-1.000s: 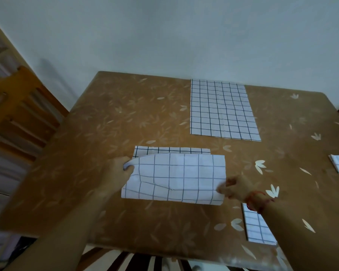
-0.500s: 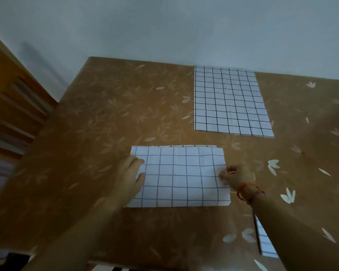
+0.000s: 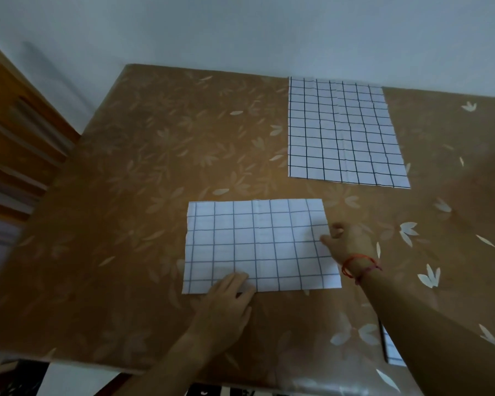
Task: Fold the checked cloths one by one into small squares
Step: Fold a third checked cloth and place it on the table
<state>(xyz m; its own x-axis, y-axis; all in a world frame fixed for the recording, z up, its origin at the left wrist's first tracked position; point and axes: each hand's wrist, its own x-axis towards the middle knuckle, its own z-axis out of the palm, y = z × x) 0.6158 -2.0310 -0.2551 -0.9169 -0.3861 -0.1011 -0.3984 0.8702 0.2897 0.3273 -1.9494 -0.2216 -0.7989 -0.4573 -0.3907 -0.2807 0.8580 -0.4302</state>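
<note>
Closest in, a bit of another checked cloth (image 3: pixel 392 351) peeks out from under the right forearm. The left hand (image 3: pixel 226 305) lies flat, fingers relaxed on the near edge of the folded white grid-checked cloth (image 3: pixel 257 244), which sits mid brown leaf-patterned counter (image 3: pixel 160 172). The right hand (image 3: pixel 347 242) has bent fingers on its right edge; can't tell if it's pinching. Further back lies a larger unfolded white checked cloth (image 3: pixel 343 132).

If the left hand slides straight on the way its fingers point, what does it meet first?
The folded checked cloth: the left hand rests on its near edge. Beyond it, probably the flat checked cloth.
</note>
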